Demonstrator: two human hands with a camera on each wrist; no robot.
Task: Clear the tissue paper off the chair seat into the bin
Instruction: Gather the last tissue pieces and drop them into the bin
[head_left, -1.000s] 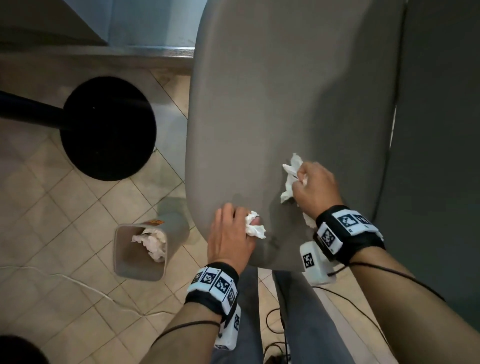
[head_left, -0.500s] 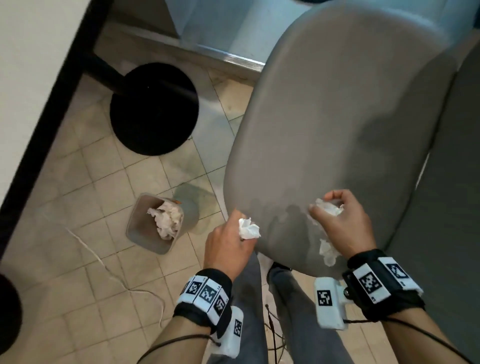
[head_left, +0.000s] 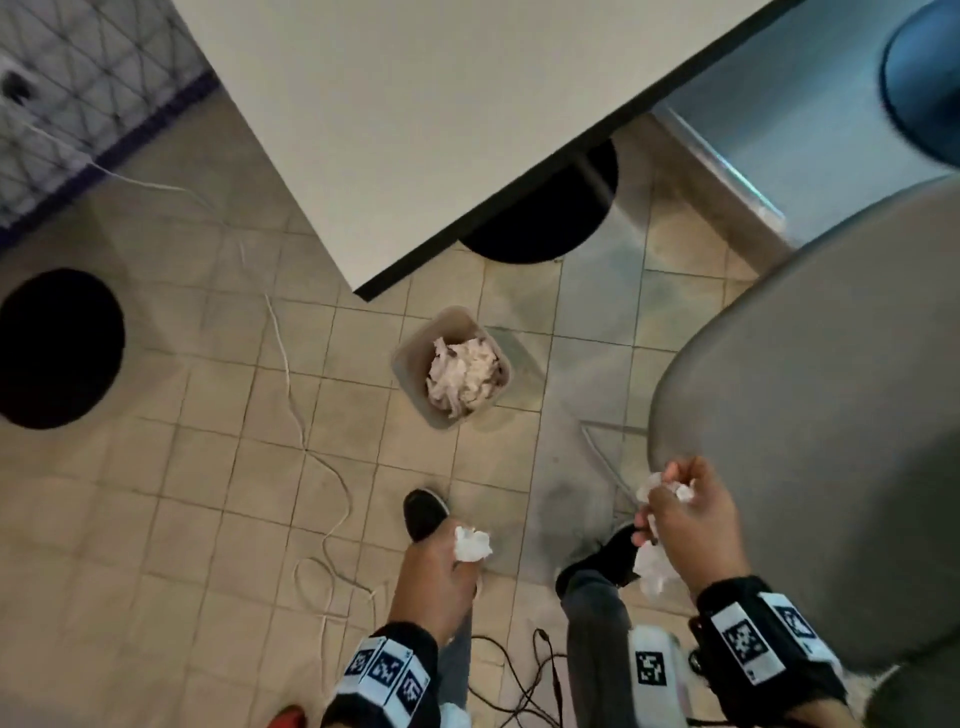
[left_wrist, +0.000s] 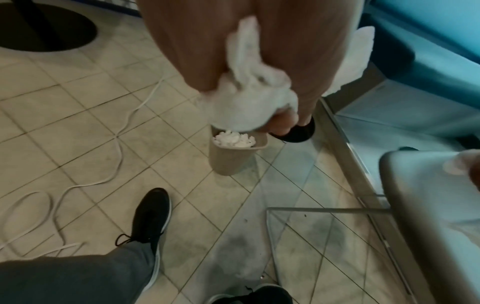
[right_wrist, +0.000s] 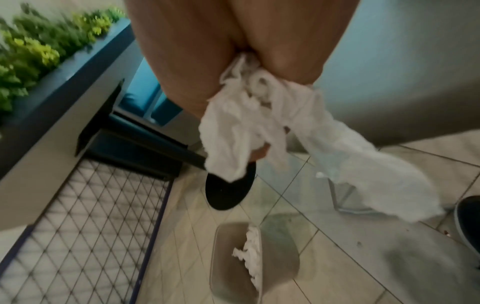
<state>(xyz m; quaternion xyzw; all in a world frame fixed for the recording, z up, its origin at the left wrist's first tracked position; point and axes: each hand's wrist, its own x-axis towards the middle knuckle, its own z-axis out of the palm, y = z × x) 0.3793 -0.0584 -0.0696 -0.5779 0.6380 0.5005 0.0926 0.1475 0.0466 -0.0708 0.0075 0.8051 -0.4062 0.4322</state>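
Two tissue wads (head_left: 471, 543), one per hand (head_left: 434, 577)

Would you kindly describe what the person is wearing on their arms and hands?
Both hands, the left hand and right hand, are bare, with no gloves or sleeves showing. Each wrist carries a black band with white square-patterned marker tags, a white marked camera box beneath, and thin black cables trailing.
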